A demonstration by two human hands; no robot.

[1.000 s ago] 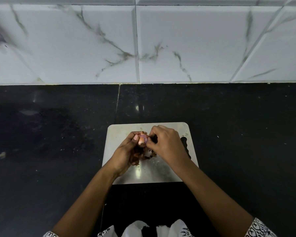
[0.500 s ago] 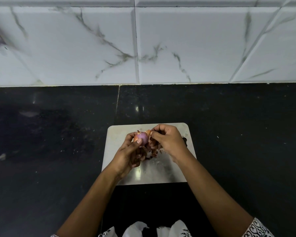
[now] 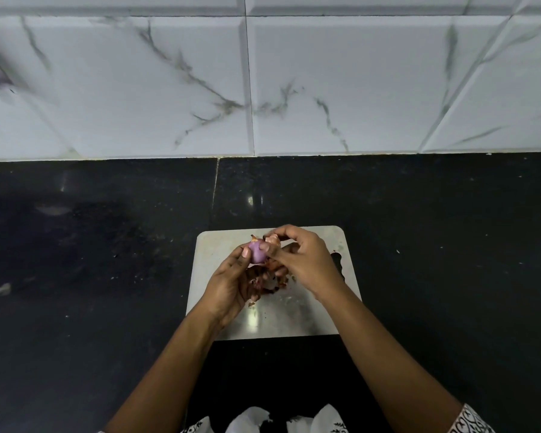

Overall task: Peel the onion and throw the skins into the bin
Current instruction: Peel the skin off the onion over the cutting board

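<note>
A small purple onion [image 3: 256,252] is held above a steel cutting board [image 3: 306,314] near the front of the black counter. My left hand [image 3: 231,282] grips the onion from below and the left, thumb on its side. My right hand [image 3: 303,260] pinches a flake of pale orange skin [image 3: 275,239] at the onion's top right. Loose brown skins [image 3: 267,284] lie on the board under my hands, partly hidden by them. No bin is in view.
The black stone counter [image 3: 107,260] spreads to both sides of the board, with crumbs and a small scrap [image 3: 0,289] at the far left. A white marbled tile wall [image 3: 263,89] rises behind. White patterned clothing [image 3: 256,420] shows at the bottom edge.
The onion has turned in my left hand and more of its purple flesh shows. My right hand has pulled a piece of skin up and to the right.
</note>
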